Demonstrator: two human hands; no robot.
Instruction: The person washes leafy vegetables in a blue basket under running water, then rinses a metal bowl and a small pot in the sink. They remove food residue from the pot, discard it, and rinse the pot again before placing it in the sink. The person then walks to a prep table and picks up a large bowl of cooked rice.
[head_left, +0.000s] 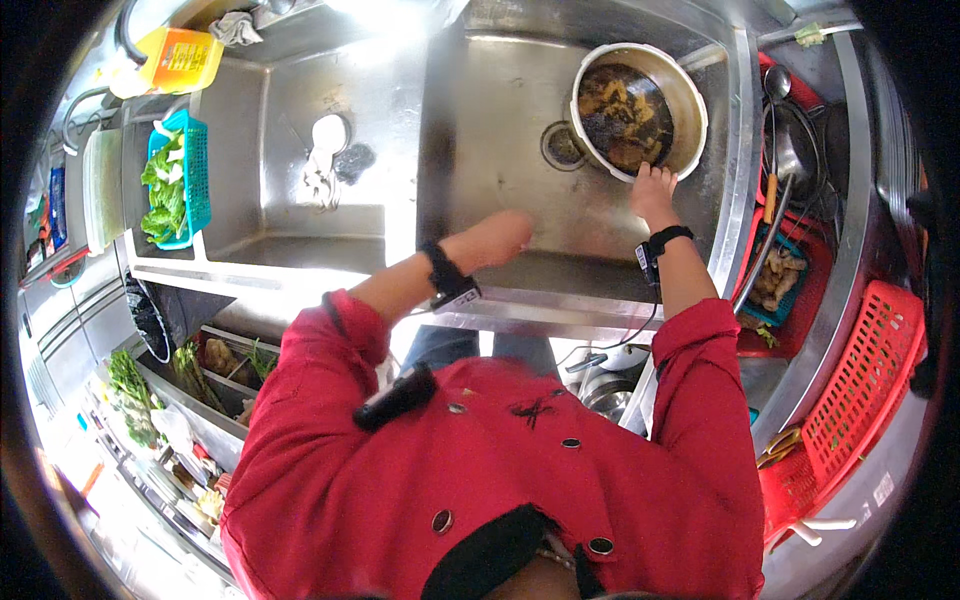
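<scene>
A large metal pot (686, 139) stands tilted in the right basin (495, 97) of a stainless steel sink. Dark liquid (622, 120) with brownish foam on its surface fills the pot's lower part. At the near rim, my right hand (654, 195) grips the pot with fingers over the edge. My left hand (496, 238) hovers above the same basin, blurred and apart from the pot, its fingers mostly hidden from view. Just left of the pot, a round drain (562, 146) shows in the basin floor.
Left of the divider, the other basin (337, 240) holds a white cloth-like item (322, 172). A teal basket (196, 180) of leafy greens sits on the left rim, near a yellow jug (184, 60). At right are a wok (795, 154), ginger-like roots (780, 277) and a red basket (862, 375).
</scene>
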